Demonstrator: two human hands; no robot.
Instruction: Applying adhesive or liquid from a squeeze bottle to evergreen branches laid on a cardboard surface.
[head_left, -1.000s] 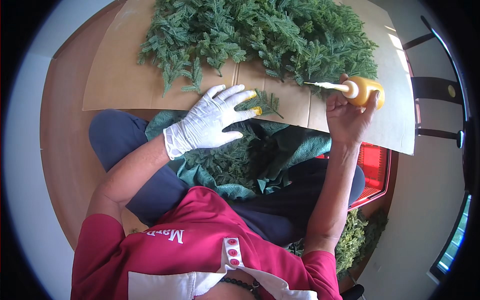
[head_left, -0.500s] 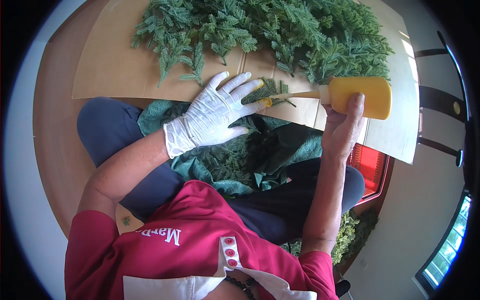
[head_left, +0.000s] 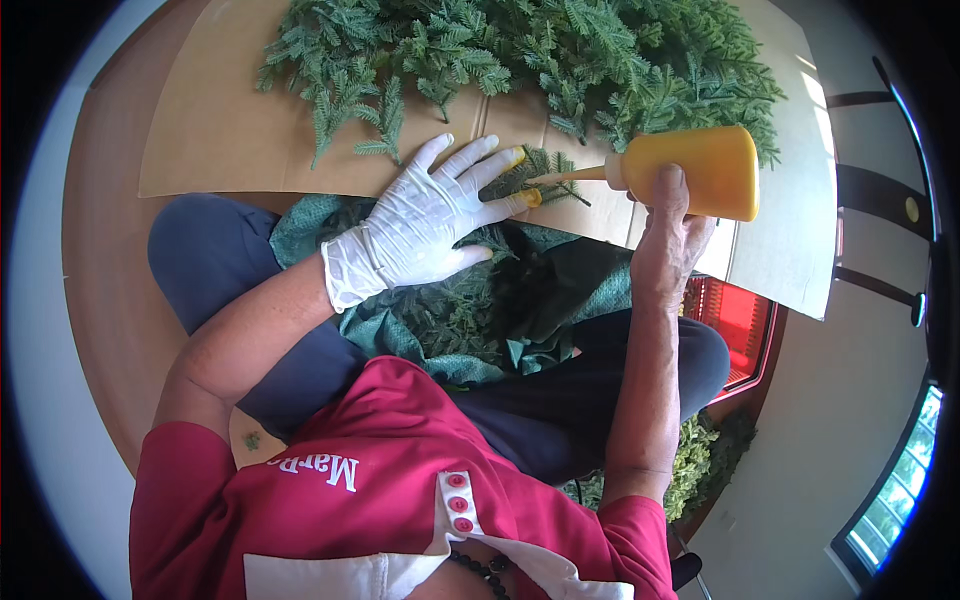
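Note:
My left hand (head_left: 425, 215), in a white glove with yellow stains on two fingertips, lies flat with its fingers spread on the edge of the cardboard (head_left: 250, 130). A small green fir sprig (head_left: 548, 165) lies by its index and middle fingers, partly hidden beneath them. My bare right hand (head_left: 665, 245) is wrapped around a yellow squeeze bottle (head_left: 712, 168), thumb on its side. The bottle is tipped almost level, its long thin nozzle pointing left over the sprig. Whether anything flows from the tip is too small to tell.
A big heap of fir sprigs (head_left: 560, 60) covers the far part of the cardboard. Across my lap, a green cloth (head_left: 300, 235) holds more sprigs (head_left: 450, 320). To the right are a red plastic crate (head_left: 735, 330) and, lower, paler greenery (head_left: 692, 465).
My right hand has shifted the squeeze bottle left and a little away from me, so the nozzle reaches further over the sprig. My left hand stays spread in nearly the same place.

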